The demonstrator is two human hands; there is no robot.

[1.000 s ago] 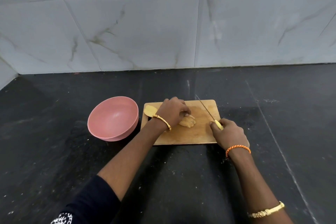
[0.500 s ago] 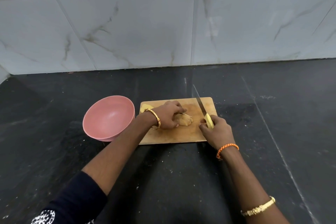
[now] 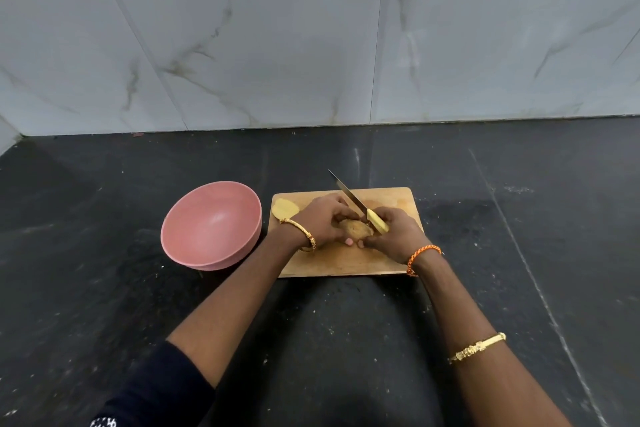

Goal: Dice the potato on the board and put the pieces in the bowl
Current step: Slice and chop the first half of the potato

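Gripping the potato piece (image 3: 354,228) from both sides, your two hands meet over the middle of the wooden cutting board (image 3: 346,262). Your left hand (image 3: 322,220) has its fingers curled round the left of the potato, thumb tip showing pale beneath it. Your right hand (image 3: 394,236) holds the yellow-handled knife (image 3: 358,205) — its fingers are wrapped tight about the handle, while the thumb reaches under to touch the potato's near right end. The blade runs up and away to the left from your right fingers, passing just above your left knuckles, its tip out past the board's far edge.

Left of your left fingers, at the board's far left corner, lies a cut potato slice (image 3: 285,209), pale face up. Further left again, just beside the board and apart from it, sits the pink bowl (image 3: 211,224) on the black stone surface (image 3: 104,288) — nothing shows inside it.

A gold bangle (image 3: 301,231) circles your left wrist, an orange thread band (image 3: 420,255) your right wrist, and a second gold bangle (image 3: 478,347) sits lower on that forearm. Beyond everything rises the white marbled tile wall (image 3: 277,45).
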